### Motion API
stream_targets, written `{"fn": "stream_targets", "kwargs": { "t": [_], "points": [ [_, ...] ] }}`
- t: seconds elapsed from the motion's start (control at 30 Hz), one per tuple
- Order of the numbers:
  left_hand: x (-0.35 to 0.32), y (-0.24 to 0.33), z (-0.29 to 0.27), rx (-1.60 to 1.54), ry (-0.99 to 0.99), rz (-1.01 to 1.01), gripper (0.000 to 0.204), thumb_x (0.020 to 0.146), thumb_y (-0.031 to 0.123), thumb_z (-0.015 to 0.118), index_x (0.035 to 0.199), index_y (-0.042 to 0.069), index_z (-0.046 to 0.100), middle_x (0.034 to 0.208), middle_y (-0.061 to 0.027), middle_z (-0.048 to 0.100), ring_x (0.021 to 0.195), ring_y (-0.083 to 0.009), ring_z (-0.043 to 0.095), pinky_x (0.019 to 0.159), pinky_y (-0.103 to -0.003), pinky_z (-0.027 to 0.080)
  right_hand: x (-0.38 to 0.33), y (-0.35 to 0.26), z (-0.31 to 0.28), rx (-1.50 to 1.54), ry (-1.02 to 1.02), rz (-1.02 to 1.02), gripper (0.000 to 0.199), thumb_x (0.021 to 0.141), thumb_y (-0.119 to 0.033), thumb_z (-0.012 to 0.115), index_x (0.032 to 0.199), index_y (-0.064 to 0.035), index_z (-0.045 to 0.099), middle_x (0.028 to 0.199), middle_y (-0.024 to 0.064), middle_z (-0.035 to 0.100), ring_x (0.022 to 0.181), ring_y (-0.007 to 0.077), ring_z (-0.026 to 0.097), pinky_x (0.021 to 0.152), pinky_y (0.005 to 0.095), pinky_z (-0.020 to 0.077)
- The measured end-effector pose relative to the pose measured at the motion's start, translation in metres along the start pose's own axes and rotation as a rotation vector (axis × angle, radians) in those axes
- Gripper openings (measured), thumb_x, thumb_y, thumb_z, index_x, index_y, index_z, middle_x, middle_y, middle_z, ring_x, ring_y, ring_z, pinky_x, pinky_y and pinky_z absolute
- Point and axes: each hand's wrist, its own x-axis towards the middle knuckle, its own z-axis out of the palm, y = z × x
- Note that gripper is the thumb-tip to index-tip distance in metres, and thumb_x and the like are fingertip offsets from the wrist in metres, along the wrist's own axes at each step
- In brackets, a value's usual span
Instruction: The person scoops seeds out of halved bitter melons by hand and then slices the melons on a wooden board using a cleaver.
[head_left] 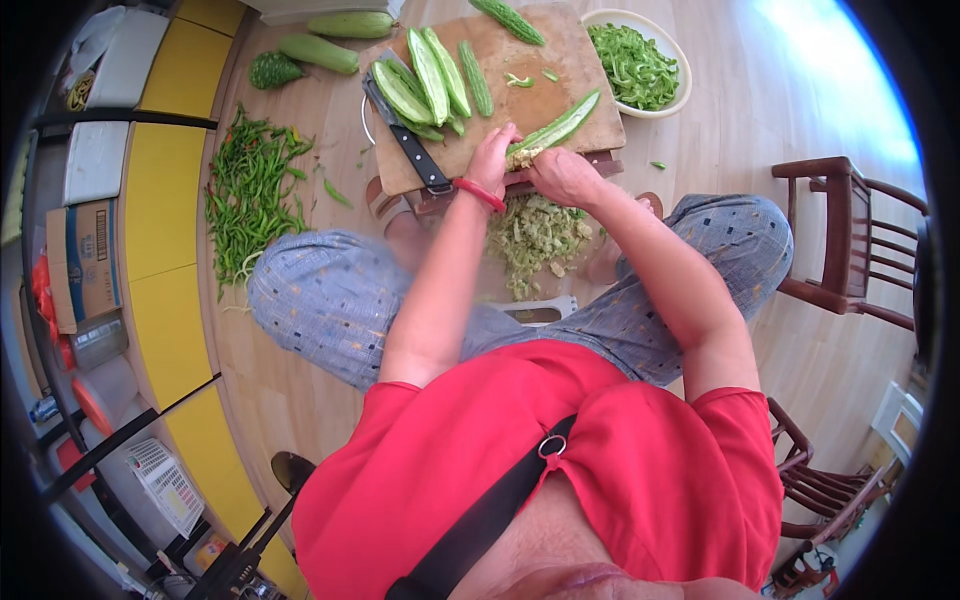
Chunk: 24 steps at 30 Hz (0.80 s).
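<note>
A halved bitter melon [566, 124] lies slanted over the board's near edge, its hollow side up, with pale pith at the near end. My left hand [488, 160], a red bangle at its wrist, grips this half from the left. At the near end my right hand [567, 177] is closed; what its fingers hold is hidden. More bitter melon halves [428, 75] are piled on the wooden cutting board [540, 70]. Left of them rests a kitchen knife [412, 140] with a black handle toward me. Below my hands is a heap of scraped pith and seeds [540, 240].
A cream bowl [683, 95] of sliced green pieces stands right of the board. Green chillies [250, 185] spread over the floor at left. Long green gourds [320, 52] lie beyond them. Yellow cabinets [165, 200] line the left; a wooden chair [835, 235] stands at right.
</note>
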Motion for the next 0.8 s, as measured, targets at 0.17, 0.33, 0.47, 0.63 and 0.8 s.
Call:
{"fn": "stream_targets", "kwargs": {
  "t": [0.17,0.33,0.47,0.63,0.8],
  "points": [
    [0.020,-0.021,-0.018,-0.304,-0.184,-0.055,0.019,0.092,0.019,0.042,0.095,0.003,0.051,0.090,-0.0126,0.059,0.079,-0.0205,0.059,0.069,-0.033,0.050,-0.010,-0.032,-0.056,0.308,-0.063,0.242,0.046,0.083,-0.042,0.049,0.083,0.0021,0.062,0.082,0.0250,0.062,0.083,0.0376,0.060,0.077,0.0451,0.0456],
    [0.002,-0.024,-0.004,-0.304,-0.202,-0.044,0.023,0.093,0.016,0.038,0.103,-0.001,0.051,0.094,-0.0127,0.060,0.081,-0.0203,0.060,0.068,-0.032,0.050,-0.020,-0.029,-0.037,0.392,0.063,0.256,0.043,0.081,-0.043,0.055,0.090,-0.0006,0.060,0.081,0.0247,0.061,0.081,0.0378,0.060,0.074,0.0457,0.0465],
    [0.007,-0.030,-0.021,-0.403,-0.459,-0.112,0.029,0.093,0.017,0.035,0.110,-0.003,0.049,0.099,-0.0141,0.059,0.086,-0.0210,0.060,0.072,-0.032,0.051,-0.022,-0.024,-0.025,0.373,0.119,0.180,0.040,0.081,-0.041,0.056,0.090,-0.0016,0.060,0.079,0.0239,0.061,0.077,0.0377,0.061,0.069,0.0457,0.0478],
    [0.009,-0.032,-0.022,-0.444,-0.442,-0.246,0.038,0.095,0.020,0.030,0.118,-0.006,0.045,0.112,-0.0198,0.056,0.100,-0.0274,0.057,0.088,-0.038,0.046,-0.020,-0.027,-0.012,0.221,0.148,0.046,0.038,0.083,-0.039,0.054,0.085,-0.0015,0.060,0.074,0.0222,0.061,0.071,0.0368,0.061,0.065,0.0443,0.0486],
    [0.005,-0.023,-0.022,-0.504,-0.419,-0.247,0.043,0.097,0.024,0.025,0.122,-0.007,0.039,0.114,-0.0229,0.054,0.103,-0.0306,0.056,0.090,-0.042,0.045,-0.027,-0.029,-0.020,0.158,0.179,0.015,0.032,0.083,-0.035,0.054,0.083,-0.0026,0.050,0.064,0.0182,0.058,0.061,0.0360,0.059,0.056,0.0455,0.0455]
  ]
}}
